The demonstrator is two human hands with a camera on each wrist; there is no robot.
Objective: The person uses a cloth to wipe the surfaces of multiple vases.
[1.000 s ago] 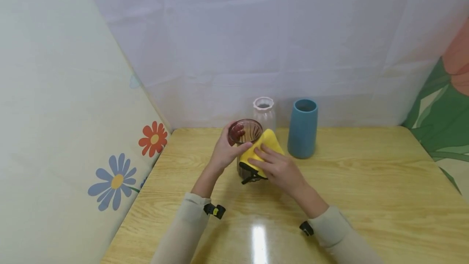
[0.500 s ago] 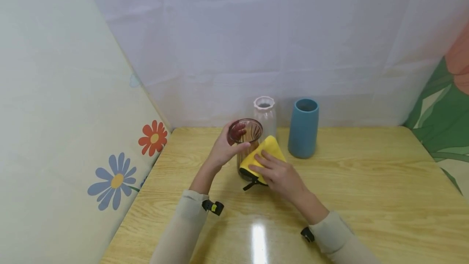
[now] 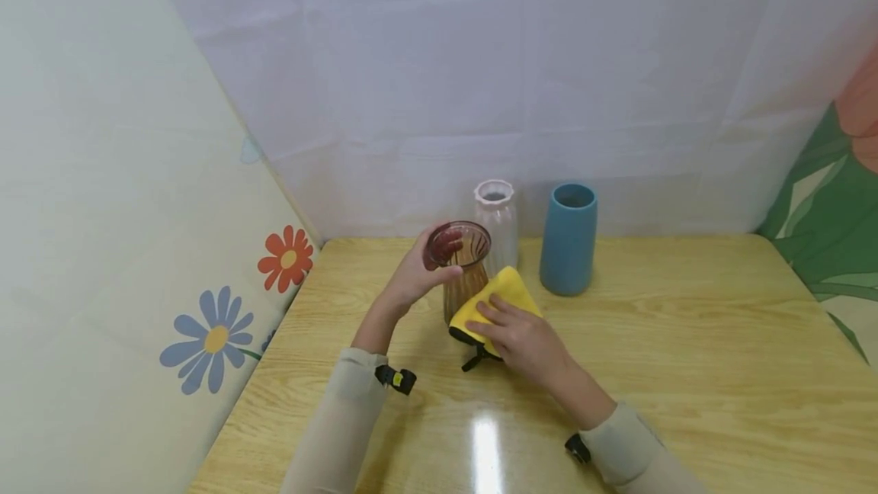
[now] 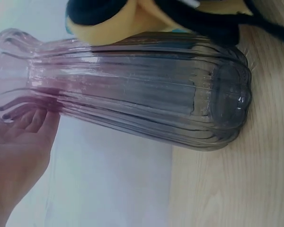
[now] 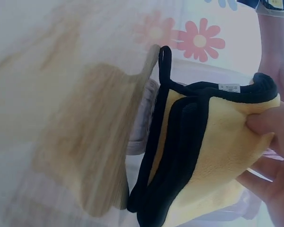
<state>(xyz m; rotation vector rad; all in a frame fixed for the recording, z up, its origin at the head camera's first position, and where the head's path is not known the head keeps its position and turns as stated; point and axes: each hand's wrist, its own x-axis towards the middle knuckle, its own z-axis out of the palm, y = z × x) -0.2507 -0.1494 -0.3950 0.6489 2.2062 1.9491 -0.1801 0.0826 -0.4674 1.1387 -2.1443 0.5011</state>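
A ribbed glass vase [image 3: 458, 292], purple at its flared rim and greyish lower down, is in front of me in the head view. My left hand [image 3: 416, 273] grips it round the neck, thumb on the near side. In the left wrist view the vase [image 4: 132, 90] shows from rim to base, at the wooden tabletop. My right hand [image 3: 524, 338] holds a folded yellow cloth [image 3: 511, 290] with black edging against the vase's right side. The right wrist view shows the thumb and fingers on the cloth [image 5: 222, 142], which hides much of the vase there.
Behind the held vase stands a pale pinkish-white vase [image 3: 499, 223] with a scalloped rim. To its right is a blue vase [image 3: 568, 250]. A white sheet [image 3: 425, 82] hangs along the table's back edge, and a flower-printed panel [image 3: 123, 212] borders the left.
My right hand and the cloth have slid down the vase, a little toward me and to the right. My left hand keeps its grip at the neck, shifting only slightly left.
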